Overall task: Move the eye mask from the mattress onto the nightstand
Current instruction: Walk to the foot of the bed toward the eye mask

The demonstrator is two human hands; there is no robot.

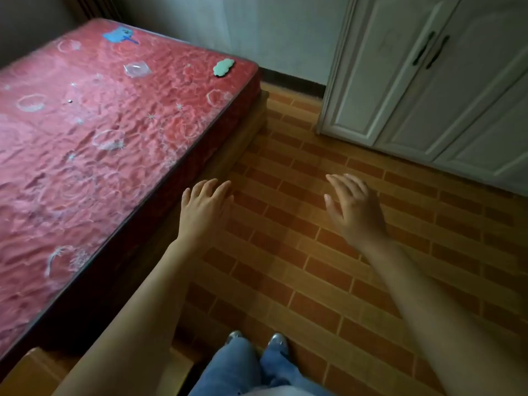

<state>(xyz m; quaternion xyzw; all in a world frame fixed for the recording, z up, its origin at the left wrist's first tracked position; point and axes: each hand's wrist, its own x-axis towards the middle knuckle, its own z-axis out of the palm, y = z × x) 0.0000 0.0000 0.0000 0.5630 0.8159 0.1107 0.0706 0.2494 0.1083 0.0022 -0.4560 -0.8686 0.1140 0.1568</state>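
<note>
The eye mask (223, 66), as I judge it, is the pale green cloud-shaped piece near the top centre of the frame, lying flat on the red mattress (94, 144) close to its far right corner. It has not been picked up; nothing of mine touches it. Further up and to the left on the same mattress lie a blue item (120, 35) and a small clear wrapper (136, 70), both apart from the mask.

My left hand (204, 208) hangs in mid-frame just off the mattress's near edge, fingers spread and holding nothing. My right hand (354, 208) hovers to the right over the brick-patterned floor (300, 252), fingers loosely open, also empty. Both are well short of the mask.

So I reckon the task is barely begun: the reach, the grasp, the carry and the placing all remain. The wooden corner at the lower left may be the nightstand (31, 372), but I cannot tell for sure. White wardrobe doors (414, 81) fill the upper right.
</note>
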